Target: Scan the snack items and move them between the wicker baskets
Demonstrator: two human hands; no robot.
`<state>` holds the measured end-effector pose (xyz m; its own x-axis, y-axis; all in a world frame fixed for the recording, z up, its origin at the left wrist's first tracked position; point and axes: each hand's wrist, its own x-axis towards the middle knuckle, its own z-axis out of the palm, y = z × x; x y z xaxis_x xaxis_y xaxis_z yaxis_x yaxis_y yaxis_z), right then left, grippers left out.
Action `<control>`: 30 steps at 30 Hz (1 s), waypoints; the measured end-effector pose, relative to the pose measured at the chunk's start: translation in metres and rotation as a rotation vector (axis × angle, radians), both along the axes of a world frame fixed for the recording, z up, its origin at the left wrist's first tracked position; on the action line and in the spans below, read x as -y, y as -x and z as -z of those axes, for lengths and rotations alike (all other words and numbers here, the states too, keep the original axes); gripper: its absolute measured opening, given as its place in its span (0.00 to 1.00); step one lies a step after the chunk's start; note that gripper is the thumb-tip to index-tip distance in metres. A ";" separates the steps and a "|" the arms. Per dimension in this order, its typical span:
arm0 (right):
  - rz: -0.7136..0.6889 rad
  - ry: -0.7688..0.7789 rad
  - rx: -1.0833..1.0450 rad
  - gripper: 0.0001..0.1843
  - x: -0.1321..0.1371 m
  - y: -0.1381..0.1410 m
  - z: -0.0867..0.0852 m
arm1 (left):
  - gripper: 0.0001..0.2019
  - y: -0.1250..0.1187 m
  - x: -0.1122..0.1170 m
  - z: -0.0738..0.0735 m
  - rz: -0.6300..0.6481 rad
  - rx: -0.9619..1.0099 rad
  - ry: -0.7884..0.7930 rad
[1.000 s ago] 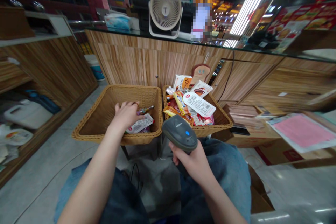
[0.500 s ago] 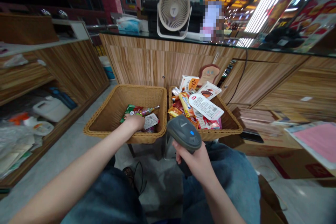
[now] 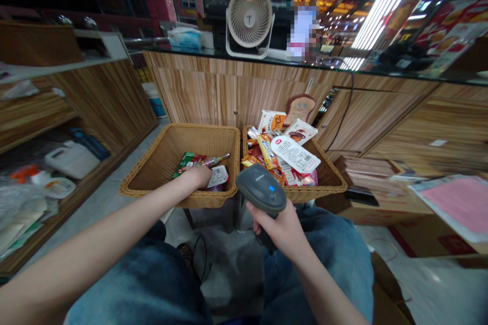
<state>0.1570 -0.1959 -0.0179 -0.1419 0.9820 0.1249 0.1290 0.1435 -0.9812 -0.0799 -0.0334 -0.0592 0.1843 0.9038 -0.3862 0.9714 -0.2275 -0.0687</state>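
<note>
I am reaching my left hand [image 3: 196,176] down inside the left wicker basket [image 3: 146,158], and my fingers are curving over the small things lying on its bottom. I am pressing them near a green packet [image 3: 186,161] and a white-labelled packet [image 3: 218,176], but my hand is covering the contact, so I cannot tell if I am really holding something or only touching it. A thin glass bottle [image 3: 215,159] is lying just beside my fingers.

My right hand [image 3: 276,228] is closing firmly around the grip of a gray handheld barcode scanner [image 3: 262,189], and I am keeping it just in front of the basket's right corner, with its small blue light [image 3: 271,188] shining on top. It is not touching any packet.

Just to the right of the left wicker basket, a second wicker basket [image 3: 331,181] is carrying a high pile of snack packets [image 3: 267,155], and a white label card [image 3: 295,154] is lying on top.
</note>
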 end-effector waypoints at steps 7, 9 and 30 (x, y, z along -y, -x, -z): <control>-0.104 -0.068 0.049 0.13 -0.024 -0.004 -0.024 | 0.36 -0.002 0.024 -0.041 0.018 -0.100 -0.308; -0.114 -0.079 0.081 0.13 -0.031 -0.005 -0.022 | 0.37 0.005 0.033 -0.051 0.076 -0.117 -0.498; 0.091 -0.448 0.272 0.04 -0.031 -0.003 0.006 | 0.34 0.020 0.078 -0.082 0.261 0.044 -0.963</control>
